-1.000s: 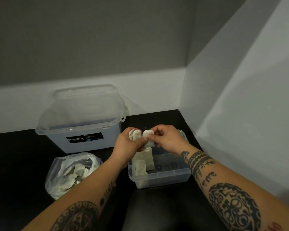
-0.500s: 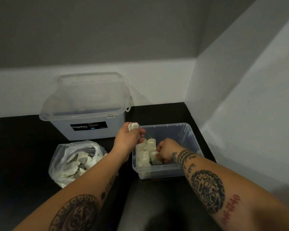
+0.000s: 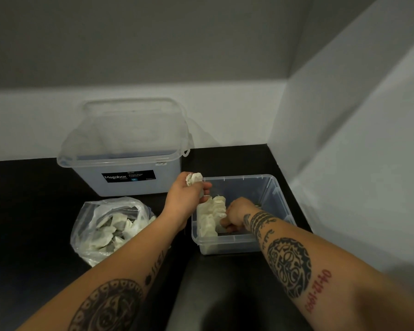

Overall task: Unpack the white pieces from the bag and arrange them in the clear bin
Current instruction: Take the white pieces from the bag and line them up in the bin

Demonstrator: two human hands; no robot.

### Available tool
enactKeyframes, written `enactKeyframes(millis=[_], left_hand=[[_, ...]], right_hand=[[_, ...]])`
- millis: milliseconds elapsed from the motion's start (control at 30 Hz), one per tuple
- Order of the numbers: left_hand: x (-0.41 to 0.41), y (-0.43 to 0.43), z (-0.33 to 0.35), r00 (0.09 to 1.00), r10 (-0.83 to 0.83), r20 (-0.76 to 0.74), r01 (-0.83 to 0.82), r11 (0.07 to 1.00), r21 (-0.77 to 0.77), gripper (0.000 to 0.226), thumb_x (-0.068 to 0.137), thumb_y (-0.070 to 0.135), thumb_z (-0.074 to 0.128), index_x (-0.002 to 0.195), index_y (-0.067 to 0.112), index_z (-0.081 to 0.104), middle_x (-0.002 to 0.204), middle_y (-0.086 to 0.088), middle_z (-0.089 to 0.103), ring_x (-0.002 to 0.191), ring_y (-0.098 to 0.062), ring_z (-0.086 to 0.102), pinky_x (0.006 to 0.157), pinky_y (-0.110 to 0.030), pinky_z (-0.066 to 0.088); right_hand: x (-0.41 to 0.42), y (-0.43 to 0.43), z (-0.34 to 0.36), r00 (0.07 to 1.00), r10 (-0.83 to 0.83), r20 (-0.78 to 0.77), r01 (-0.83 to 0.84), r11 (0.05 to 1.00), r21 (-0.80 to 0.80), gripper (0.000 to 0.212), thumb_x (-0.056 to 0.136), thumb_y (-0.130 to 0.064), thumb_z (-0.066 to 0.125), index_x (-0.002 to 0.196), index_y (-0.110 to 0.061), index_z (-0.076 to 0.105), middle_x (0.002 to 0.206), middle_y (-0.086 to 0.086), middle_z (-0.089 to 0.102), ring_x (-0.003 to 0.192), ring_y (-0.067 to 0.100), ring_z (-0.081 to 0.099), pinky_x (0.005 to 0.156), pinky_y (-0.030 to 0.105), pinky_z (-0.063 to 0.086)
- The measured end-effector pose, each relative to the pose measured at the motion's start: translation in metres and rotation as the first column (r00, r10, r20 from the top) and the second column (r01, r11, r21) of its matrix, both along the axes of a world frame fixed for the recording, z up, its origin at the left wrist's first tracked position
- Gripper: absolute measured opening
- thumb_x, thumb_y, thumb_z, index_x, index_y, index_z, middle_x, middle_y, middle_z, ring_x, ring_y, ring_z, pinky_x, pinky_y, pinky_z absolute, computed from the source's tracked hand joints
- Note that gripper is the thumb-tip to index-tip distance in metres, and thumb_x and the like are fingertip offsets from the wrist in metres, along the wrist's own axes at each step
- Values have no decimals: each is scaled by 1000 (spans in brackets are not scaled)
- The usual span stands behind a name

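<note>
A small clear bin sits on the dark table at centre right, with a row of white pieces stacked along its left side. My right hand is down inside the bin, fingers curled against the row, pinching a white piece at its end. My left hand hovers at the bin's left rim and grips a bunch of white pieces that stick out above the fist. A clear plastic bag with several more white pieces lies to the left of the bin.
A larger lidded clear box with a black Megabox label stands behind the bag against the back wall. A white wall closes the right side, close to the small bin. The dark table edge runs near my forearms.
My right hand went from chest height, where both hands met, down into the bin with a white piece. My left hand stayed at the rim with its bunch.
</note>
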State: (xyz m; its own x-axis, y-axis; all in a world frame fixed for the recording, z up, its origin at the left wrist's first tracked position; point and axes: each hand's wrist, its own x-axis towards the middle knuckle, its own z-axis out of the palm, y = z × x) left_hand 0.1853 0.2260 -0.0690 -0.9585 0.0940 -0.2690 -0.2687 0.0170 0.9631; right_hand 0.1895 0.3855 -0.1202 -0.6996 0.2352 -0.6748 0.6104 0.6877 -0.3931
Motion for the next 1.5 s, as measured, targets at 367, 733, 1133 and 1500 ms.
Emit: enactKeyframes(millis=[367, 733, 1133, 1500], left_hand=[[0, 0, 10, 998, -59, 20, 58, 997, 49, 18, 102, 10, 58, 118, 16, 58, 114, -12, 74, 105, -27, 72, 87, -40, 63], [9, 12, 25, 986, -162, -40, 162, 987, 6, 17, 92, 14, 76, 106, 17, 68, 102, -9, 74, 95, -22, 74, 72, -28, 62], [4, 10, 11, 995, -63, -83, 42, 972, -231, 11, 102, 30, 62, 107, 21, 64, 95, -9, 69, 81, -19, 68, 62, -29, 56], [10, 8, 5, 996, -39, -86, 19, 974, -226, 9, 103, 31, 61, 107, 24, 62, 96, -4, 68, 82, -15, 69, 61, -23, 55]], right_hand=[[9, 20, 27, 974, 124, -188, -94, 983, 160, 15, 90, -27, 71, 90, -11, 72, 90, 1, 69, 73, 12, 62, 58, 26, 50], [30, 25, 83, 826, -276, -491, -75, 810, -581, 22, 96, -24, 68, 118, -23, 69, 110, -2, 74, 101, 14, 70, 79, 28, 57], [36, 30, 51, 899, -140, -416, -7, 943, -332, 9, 94, -16, 69, 103, -18, 69, 95, 6, 75, 87, 19, 73, 78, 32, 63], [15, 13, 5, 990, 132, -41, -130, 990, 48, 22, 90, -20, 74, 110, -12, 68, 104, 7, 73, 94, 19, 74, 88, 35, 61]])
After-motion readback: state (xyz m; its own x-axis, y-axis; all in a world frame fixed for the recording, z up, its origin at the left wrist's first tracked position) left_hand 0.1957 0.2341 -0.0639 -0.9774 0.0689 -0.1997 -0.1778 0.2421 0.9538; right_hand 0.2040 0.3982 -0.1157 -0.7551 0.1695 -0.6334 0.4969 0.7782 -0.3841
